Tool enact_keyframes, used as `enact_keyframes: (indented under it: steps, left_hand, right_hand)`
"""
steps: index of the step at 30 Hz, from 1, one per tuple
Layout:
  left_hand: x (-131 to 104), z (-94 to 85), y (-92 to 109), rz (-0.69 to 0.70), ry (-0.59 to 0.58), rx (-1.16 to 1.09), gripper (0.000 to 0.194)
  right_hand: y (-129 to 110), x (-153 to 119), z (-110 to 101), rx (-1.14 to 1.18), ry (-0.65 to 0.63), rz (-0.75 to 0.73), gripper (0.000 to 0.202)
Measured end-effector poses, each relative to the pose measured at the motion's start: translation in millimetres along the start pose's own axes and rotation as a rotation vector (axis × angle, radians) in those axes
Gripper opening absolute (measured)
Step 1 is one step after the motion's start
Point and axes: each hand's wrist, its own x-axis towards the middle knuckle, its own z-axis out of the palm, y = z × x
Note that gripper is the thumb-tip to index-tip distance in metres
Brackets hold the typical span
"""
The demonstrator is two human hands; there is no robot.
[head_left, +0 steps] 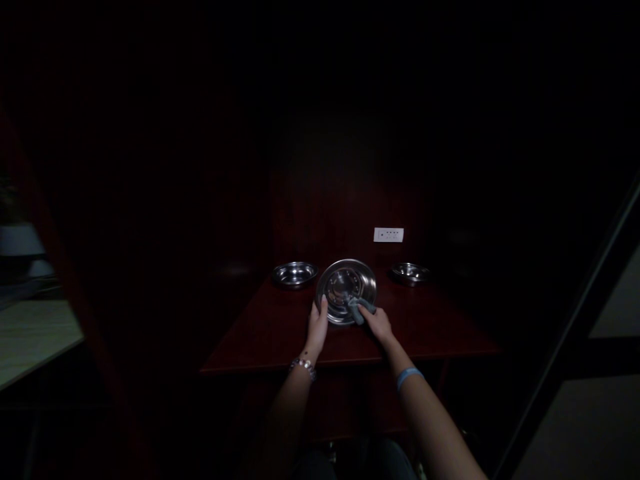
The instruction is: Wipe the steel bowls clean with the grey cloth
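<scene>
While the left hand [317,328] grips a tilted steel bowl [340,283] over the table [270,343], the right hand [379,324] pinches a cloth [357,312] against its inside, wiping seemingly unfinished, the 2 flanking bowls [295,274] [410,272] wiped or not, I cannot tell.

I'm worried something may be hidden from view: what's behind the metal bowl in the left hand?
The dark red back panel shows above the metal bowl, with tabletop at its sides. The bowl and the left hand cover whatever lies directly behind; that can't be seen.
</scene>
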Motion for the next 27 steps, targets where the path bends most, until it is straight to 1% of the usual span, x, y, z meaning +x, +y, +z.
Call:
enact_keyframes:
  steps: [3, 5, 8, 11, 14, 17, 19, 22, 24, 27]
  left_hand:
    - [-2.1, 3.5, 3.0, 0.002, -0.016, 0.027, 0.045]
    - [-3.2, 5.9, 4.0, 0.015, -0.034, 0.041, 0.046]
    - [-3.8, 8.4, 2.6, 0.034, -0.071, 0.038, 0.052]
    - [-4.8, 9.1, -0.6, 0.056, -0.121, 0.075, 0.057]
    - [-8.2, 7.6, -0.3, 0.042, -0.183, 0.231, 0.062]
    - [-12.7, 5.1, 4.3, -0.041, -0.294, 0.468, 0.055]
    - [-14.3, 3.9, 6.6, -0.058, -0.348, 0.586, 0.049]
    - [-13.0, 3.2, 5.0, -0.05, -0.353, 0.67, 0.043]
    - [-10.4, 3.2, 1.0, -0.067, -0.334, 0.669, 0.039]
    - [-6.5, 3.4, -5.9, -0.09, -0.298, 0.586, 0.037]
  right_hand:
    - [1.9, 0.6, -1.0, 0.036, 0.001, 0.041, 0.05]
    - [4.0, 1.4, -1.1, 0.065, 0.011, 0.042, 0.05]
    - [8.2, 3.8, 1.0, 0.122, 0.038, 0.036, 0.052]
    - [12.5, 7.4, 4.3, 0.231, 0.057, 0.018, 0.053]
    - [15.1, 10.2, 6.7, 0.383, 0.093, 0.019, 0.055]
    - [15.6, 10.7, 7.6, 0.461, 0.11, 0.027, 0.057]
    - [14.4, 9.6, 7.4, 0.449, 0.088, 0.023, 0.055]
    - [10.5, 6.4, 5.9, 0.39, 0.065, 0.02, 0.05]
    - [6.7, 3.8, 4.0, 0.344, 0.06, 0.028, 0.046]
    - [0.9, 0.0, 1.0, 0.266, 0.052, 0.066, 0.043]
